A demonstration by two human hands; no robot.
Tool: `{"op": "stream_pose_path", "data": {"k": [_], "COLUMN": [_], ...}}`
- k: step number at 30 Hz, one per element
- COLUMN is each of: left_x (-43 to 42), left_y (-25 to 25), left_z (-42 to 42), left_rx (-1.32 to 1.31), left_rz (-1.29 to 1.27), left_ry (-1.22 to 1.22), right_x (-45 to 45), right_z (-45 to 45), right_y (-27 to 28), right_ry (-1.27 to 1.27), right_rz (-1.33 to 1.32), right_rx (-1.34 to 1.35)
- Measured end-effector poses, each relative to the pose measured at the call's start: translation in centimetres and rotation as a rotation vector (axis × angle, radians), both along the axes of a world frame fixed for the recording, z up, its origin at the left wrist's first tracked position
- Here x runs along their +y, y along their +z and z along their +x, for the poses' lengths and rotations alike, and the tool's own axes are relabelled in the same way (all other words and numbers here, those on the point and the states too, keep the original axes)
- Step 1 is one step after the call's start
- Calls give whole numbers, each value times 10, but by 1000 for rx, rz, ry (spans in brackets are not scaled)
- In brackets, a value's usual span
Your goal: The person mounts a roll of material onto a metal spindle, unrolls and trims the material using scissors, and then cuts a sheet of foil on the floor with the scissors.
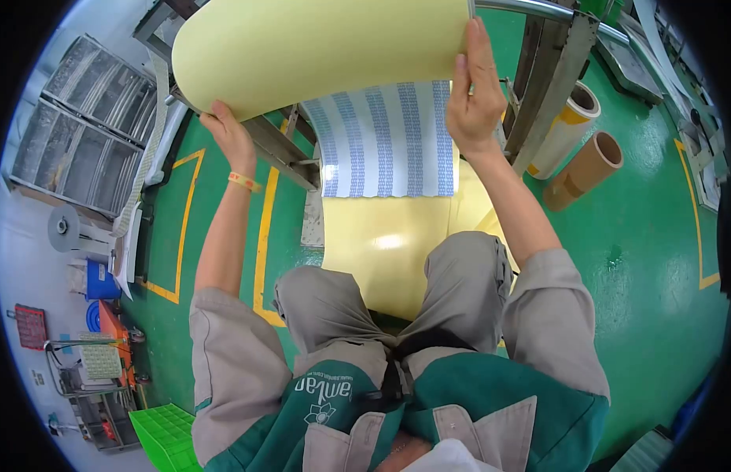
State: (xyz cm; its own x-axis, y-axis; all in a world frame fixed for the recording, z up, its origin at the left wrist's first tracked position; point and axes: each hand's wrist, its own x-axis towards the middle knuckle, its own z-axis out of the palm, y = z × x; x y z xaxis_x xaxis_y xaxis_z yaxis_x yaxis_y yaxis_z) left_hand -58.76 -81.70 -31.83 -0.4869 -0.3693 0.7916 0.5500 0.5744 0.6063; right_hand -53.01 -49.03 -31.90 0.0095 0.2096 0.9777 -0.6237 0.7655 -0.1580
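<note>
two hands at the edges of a broad, curved, pale-yellow paper-like roll [326, 55] at 12 o'clock.
it likely handles as bulky and rather heavy if wound solid, its smooth surface a bit slippery and easily creased; best held at both ends, palms flat, rather than by the face. it looks plain, matte and rounded, its upper side cut off by the frame. the left hand [230, 140], at 10 o'clock, touches its lower edge, but how firm that grip is i cannot tell; the right hand [475, 110], at 1 o'clock, lies unclenched, fingers extended along the right end. below the roll hangs a white sheet with blue printed bands [390, 145], above a glossy yellow sheet [389, 252] reaching between the knees.
</note>
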Motion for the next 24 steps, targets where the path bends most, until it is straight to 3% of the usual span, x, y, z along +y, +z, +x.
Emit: {"op": "stream_pose_path", "data": {"k": [2,4,5,6,7,8,10,13,15,16,17,19,21,24], "left_x": [-5,-2,-9,-6,-3,-1,-11,7,-3,6,10,1,-9,9], "left_y": [16,71,99,105,109,112,70,21,4,22,48,74,91,79], "left_z": [-9,-8,-11,-16,-22,-30,-41,-11,-15,-12,-9,-18,-35,-22], "left_rx": [-1,-75,-192,-206,-215,-216,4,54,30,86,17,-95,-129,-21], "left_rz": [18,77,60,33,7,-18,27,65,31,67,104,133,138,242], "left_ry": [-51,-44,-300,-178,-56,66,70,68,14,-40,-43,-61,-88,-67], "right_x": [9,9,5,3,3,1,-4,-5,8,9,16,5,1,-1], "right_z": [0,1,-3,-9,-17,-21,-23,-8,1,1,-4,-1,0,-15], "right_y": [38,74,91,99,86,72,41,-9,-15,6,21,75,69,57], "right_ry": [184,255,230,205,173,137,73,147,178,210,195,256,201,167], "right_rz": [-43,-87,-101,-109,-72,-82,-119,-105,-60,-89,-149,-176,-165,-157], "right_rx": [-57,-149,-195,-234,-78,-23,104,-30,-124,-45,-276,-224,-159,-11]}}
